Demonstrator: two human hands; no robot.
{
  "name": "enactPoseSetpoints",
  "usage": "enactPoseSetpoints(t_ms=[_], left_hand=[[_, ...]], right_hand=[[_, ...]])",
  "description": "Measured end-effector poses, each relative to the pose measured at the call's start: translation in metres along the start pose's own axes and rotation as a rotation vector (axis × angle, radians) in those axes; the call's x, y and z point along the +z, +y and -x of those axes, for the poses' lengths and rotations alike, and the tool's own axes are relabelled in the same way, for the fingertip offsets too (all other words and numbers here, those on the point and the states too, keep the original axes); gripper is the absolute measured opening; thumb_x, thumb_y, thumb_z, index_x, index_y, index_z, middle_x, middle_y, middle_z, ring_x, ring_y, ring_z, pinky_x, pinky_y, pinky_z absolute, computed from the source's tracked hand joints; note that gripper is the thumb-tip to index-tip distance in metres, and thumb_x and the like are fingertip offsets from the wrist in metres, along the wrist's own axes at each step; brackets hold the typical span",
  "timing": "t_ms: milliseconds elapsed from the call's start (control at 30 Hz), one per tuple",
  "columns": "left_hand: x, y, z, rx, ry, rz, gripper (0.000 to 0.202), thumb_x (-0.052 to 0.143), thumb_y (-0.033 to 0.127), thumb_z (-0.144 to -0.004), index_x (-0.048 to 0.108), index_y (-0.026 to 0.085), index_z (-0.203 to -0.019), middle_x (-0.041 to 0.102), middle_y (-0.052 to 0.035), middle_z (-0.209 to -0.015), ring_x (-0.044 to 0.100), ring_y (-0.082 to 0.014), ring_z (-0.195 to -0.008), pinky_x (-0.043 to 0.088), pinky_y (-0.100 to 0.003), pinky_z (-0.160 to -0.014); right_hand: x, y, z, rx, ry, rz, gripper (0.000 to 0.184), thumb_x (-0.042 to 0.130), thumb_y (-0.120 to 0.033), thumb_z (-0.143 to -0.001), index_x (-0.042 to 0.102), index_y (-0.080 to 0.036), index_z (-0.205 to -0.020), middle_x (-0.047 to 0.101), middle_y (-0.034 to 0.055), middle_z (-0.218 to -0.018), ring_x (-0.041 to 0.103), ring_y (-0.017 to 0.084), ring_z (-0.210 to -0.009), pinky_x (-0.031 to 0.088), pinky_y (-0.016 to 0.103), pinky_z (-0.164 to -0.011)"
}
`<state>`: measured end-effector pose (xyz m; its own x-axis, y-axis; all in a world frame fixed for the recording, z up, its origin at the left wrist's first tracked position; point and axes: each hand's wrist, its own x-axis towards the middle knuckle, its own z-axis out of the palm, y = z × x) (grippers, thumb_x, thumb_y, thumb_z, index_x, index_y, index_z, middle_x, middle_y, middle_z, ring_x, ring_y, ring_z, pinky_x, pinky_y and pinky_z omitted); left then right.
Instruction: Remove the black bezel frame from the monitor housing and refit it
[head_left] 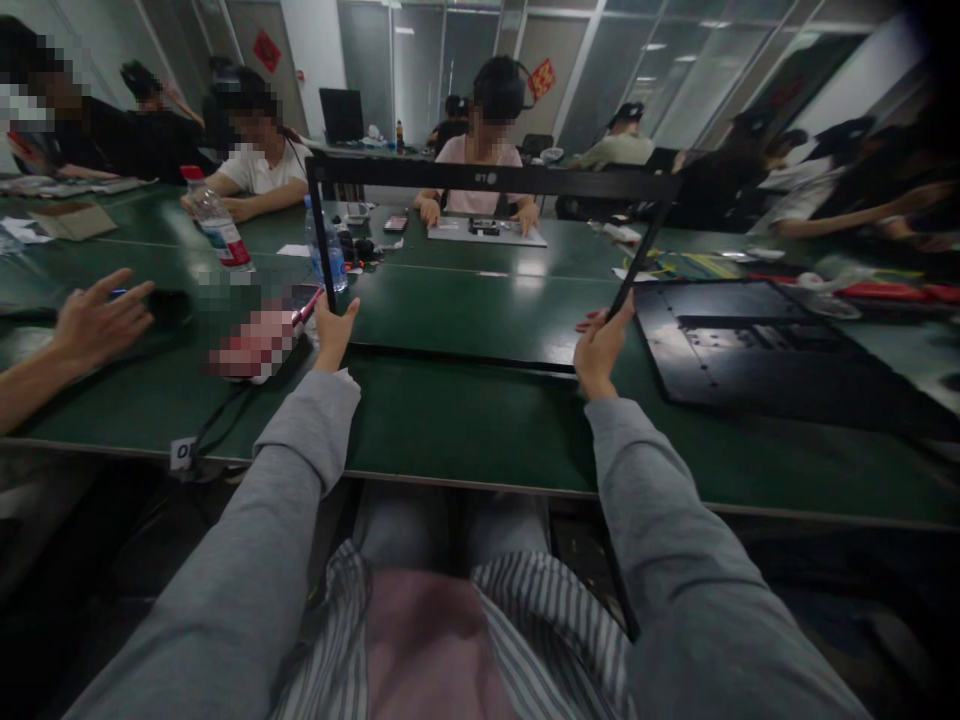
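And right there the left hand (335, 330) is clasping one side of a thin black frame (555, 181) while the right hand (602, 352) is gripping the other, both curling partly closed, and they're holding it over the green table (465, 415), a dark panel (675, 360) lying just rightward

2 arms (247, 520) extended forward | left grip (334, 332): closed, thumb raised | right grip (602, 350): closed, fingers curled

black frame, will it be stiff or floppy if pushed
The frame is probably light for its size, being mostly an open middle. Its thin side bars may flex or twist, and its slim lower bar could crack if bent hard.
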<state>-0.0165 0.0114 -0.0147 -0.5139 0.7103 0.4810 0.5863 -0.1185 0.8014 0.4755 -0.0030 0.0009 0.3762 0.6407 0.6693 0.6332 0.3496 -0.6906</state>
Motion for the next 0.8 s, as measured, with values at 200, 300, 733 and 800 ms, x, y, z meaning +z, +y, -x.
enactPoseSetpoints(t_ms=[200,300,733,800], left_hand=[[-0.001,0.01,0.009,-0.188,-0.185,0.18,0.039,0.057,0.049,-0.102,0.074,0.014,-0.101,0.07,-0.0071,-0.074,0.07,-0.0206,-0.071,0.055,-0.03,-0.071],[-0.002,0.006,0.008,-0.179,-0.185,0.044,0.032,0.059,0.04,-0.1,0.076,0.012,-0.104,0.068,-0.0057,-0.073,0.069,-0.0215,-0.074,0.052,-0.03,-0.071],[-0.01,0.013,0.015,-0.121,-0.293,-0.391,0.033,0.06,0.03,-0.099,0.08,0.013,-0.118,0.079,-0.0166,-0.116,0.072,-0.0308,-0.112,0.051,-0.036,-0.094],[-0.012,0.016,0.018,-0.137,-0.284,-0.435,0.036,0.063,0.032,-0.097,0.08,0.015,-0.124,0.079,-0.0163,-0.121,0.071,-0.033,-0.117,0.051,-0.038,-0.096]], right_hand=[[0.012,0.038,-0.001,0.142,-0.086,0.146,0.047,0.034,-0.042,-0.107,0.047,-0.018,-0.145,0.067,0.0133,-0.108,0.067,0.028,-0.095,0.056,0.05,-0.093],[0.015,0.05,-0.002,0.196,-0.203,0.268,0.04,0.043,-0.035,-0.101,0.058,-0.014,-0.131,0.066,0.0193,-0.116,0.063,0.032,-0.111,0.051,0.052,-0.103],[0.013,0.061,0.001,0.235,-0.269,0.44,0.04,0.053,-0.024,-0.085,0.068,-0.012,-0.12,0.058,0.0236,-0.123,0.048,0.038,-0.122,0.037,0.059,-0.111],[0.012,0.058,0.001,0.247,-0.272,0.456,0.037,0.055,-0.025,-0.085,0.07,-0.012,-0.117,0.057,0.024,-0.123,0.047,0.038,-0.122,0.037,0.059,-0.11]])
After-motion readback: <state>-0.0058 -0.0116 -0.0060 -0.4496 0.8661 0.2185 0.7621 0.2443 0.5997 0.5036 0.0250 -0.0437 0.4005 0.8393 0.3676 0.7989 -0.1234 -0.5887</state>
